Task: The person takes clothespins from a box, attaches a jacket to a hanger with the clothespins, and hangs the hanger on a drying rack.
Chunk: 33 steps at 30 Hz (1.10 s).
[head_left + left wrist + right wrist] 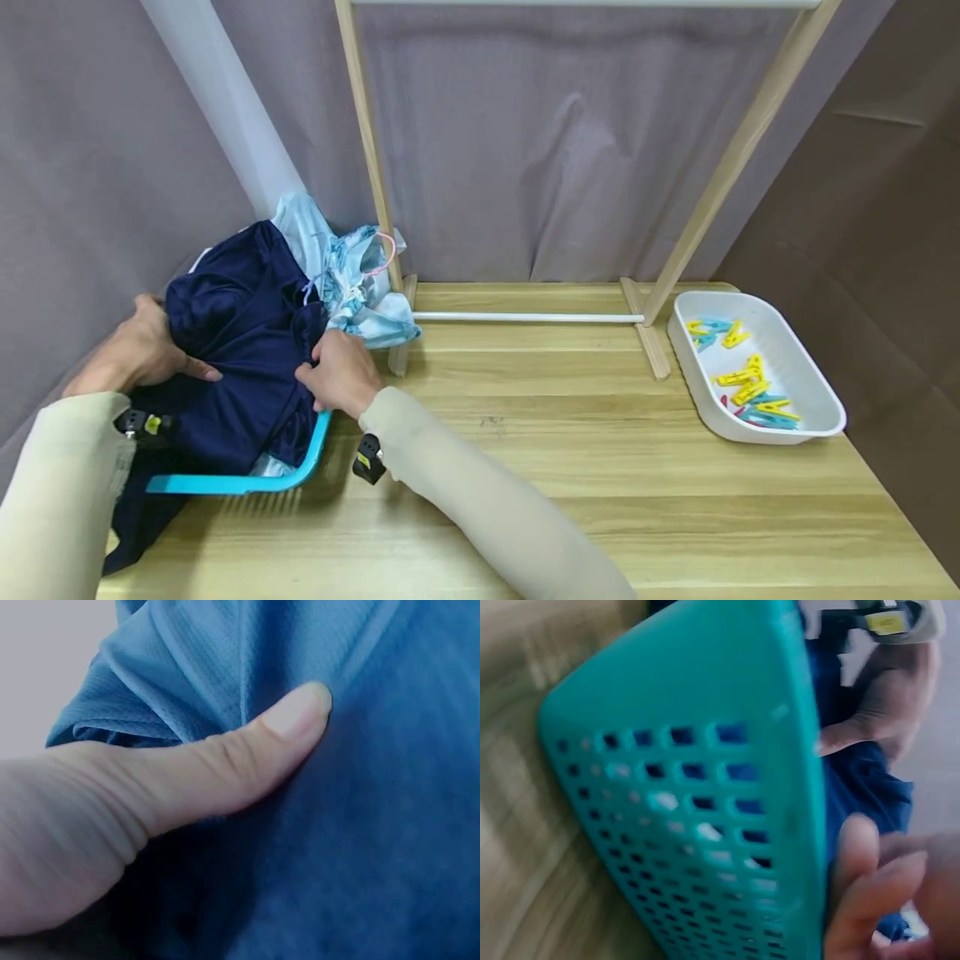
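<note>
A dark navy garment (247, 325) lies heaped over a turquoise plastic basket (225, 484), part of it hanging past the near left rim. At the garment's left side, my left hand (150, 346) holds the cloth. Its thumb (232, 761) lies along the fabric in the left wrist view, with the other fingers hidden. My right hand (341, 371) pinches the garment's right edge just above the basket rim. In the right wrist view, its fingers (877, 892) show curled beside the perforated basket wall.
Light blue patterned clothing (360, 283) with a pink ring spills from the basket's back, against a wooden rack (367, 125) with white rods. On the table's right stands a white tub (806, 367) holding yellow, blue and red clothespins (750, 379). Grey curtain hangs behind.
</note>
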### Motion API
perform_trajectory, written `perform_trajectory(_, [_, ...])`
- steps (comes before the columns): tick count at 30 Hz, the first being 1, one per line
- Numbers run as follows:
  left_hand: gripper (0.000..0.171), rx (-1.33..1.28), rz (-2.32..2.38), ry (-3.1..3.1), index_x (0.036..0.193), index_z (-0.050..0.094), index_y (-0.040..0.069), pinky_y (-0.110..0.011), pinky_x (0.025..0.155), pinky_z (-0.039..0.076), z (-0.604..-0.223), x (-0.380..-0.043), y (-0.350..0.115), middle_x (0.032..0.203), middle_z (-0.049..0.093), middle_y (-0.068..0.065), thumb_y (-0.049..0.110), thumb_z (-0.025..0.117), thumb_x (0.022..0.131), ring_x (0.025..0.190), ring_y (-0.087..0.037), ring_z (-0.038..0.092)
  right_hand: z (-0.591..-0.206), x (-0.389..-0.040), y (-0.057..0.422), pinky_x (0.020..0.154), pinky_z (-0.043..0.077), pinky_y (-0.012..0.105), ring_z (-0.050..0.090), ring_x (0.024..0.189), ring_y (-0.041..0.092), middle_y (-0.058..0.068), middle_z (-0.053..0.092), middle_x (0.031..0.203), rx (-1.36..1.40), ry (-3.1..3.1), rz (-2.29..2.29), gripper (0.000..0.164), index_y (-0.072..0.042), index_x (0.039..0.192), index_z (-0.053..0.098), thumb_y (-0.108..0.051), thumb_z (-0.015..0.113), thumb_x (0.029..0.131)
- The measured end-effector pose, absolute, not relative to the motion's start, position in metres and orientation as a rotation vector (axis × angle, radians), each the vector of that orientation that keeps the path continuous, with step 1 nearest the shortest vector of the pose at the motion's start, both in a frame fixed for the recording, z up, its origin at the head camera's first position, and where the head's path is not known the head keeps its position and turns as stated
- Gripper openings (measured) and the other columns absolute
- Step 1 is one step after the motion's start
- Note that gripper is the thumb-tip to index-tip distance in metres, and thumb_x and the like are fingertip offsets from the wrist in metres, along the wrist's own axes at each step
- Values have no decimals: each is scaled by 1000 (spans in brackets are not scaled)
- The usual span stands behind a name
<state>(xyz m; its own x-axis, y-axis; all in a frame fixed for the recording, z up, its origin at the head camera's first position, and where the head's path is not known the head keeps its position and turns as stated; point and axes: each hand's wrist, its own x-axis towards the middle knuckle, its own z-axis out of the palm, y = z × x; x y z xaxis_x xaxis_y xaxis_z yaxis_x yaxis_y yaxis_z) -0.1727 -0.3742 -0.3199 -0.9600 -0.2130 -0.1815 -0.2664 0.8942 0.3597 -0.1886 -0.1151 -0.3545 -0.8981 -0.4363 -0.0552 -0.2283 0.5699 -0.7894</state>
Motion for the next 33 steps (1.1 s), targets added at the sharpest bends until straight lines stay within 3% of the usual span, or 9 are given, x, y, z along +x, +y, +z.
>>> perform_trajectory(4, [100, -245, 432, 2935, 125, 47, -22, -70, 98, 43, -321, -172, -377, 129, 44, -53, 44, 93, 66, 111, -66, 50, -358, -192, -115, 49, 47, 20, 60, 46, 7, -2, 59, 63, -787, 2531, -1170, 13, -11, 96, 48, -21, 56, 101])
perform_trajectory(10, [102, -175, 445, 2965, 131, 44, -17, -72, 99, 41, -324, -168, -376, 132, 42, -53, 46, 93, 67, 114, -66, 48, -359, -186, -114, 49, 52, 18, 63, 43, 4, 3, 58, 70, -968, 2408, -1267, 11, -10, 107, 38, -17, 46, 103])
perform_trajectory(17, [109, -110, 600, 3073, 141, 27, -17, -75, 98, 34, -318, -159, -372, 135, 37, -52, 29, 95, 69, 118, -66, 39, -347, -182, -118, 47, 55, 23, 63, 39, 10, 13, 51, 69, -1082, 2232, -1523, 6, -9, 104, 33, -10, 39, 104])
perform_trajectory(20, [119, 56, 643, 3133, 148, 15, -18, -75, 95, 34, -322, -152, -362, 136, 24, -52, 15, 95, 67, 119, -67, 34, -336, -181, -120, 50, 54, 20, 61, 40, 10, 20, 55, 93, -1075, 2289, -1537, 5, -9, 105, 36, -11, 41, 103])
perform_trajectory(22, [135, 156, 636, 3106, 155, 1, -11, -77, 98, 32, -325, -147, -353, 145, 11, -52, 18, 97, 64, 125, -69, 26, -329, -180, -121, 53, 53, 17, 61, 41, 11, 25, 51, 115, -1031, 2353, -1513, 6, -10, 107, 38, -13, 42, 103])
perform_trajectory(24, [153, 188, 581, 3050, 158, -12, -4, -79, 100, 31, -327, -142, -342, 151, -1, -48, 27, 100, 58, 130, -71, 21, -324, -181, -118, 60, 53, 16, 63, 55, 9, 19, 42, 127, -992, 2429, -1445, 9, -13, 110, 38, -18, 43, 104])
perform_trajectory(26, [171, 161, 451, 2992, 156, -25, 2, -80, 101, 32, -326, -140, -331, 155, -5, -45, 43, 102, 50, 132, -71, 20, -320, -186, -114, 65, 50, 17, 62, 68, 12, 15, 47, 119, -1033, 2517, -1396, 11, -12, 110, 39, -18, 45, 104])
perform_trajectory(29, [185, 92, 261, 2955, 154, -35, 12, -79, 98, 35, -325, -144, -321, 155, 1, -45, 56, 101, 37, 129, -70, 26, -317, -195, -106, 68, 43, 22, 54, 79, 18, 5, 49, 93, -1104, 2611, -1378, 14, -10, 113, 38, -19, 45, 105])
perform_trajectory(33, [184, 14, 160, 2935, 153, -37, 24, -79, 94, 35, -331, -153, -318, 151, 6, -46, 54, 102, 36, 126, -68, 28, -319, -201, -96, 64, 41, 23, 53, 68, 20, 1, 44, 78, -1101, 2575, -1456, 16, -8, 118, 36, -17, 41, 106])
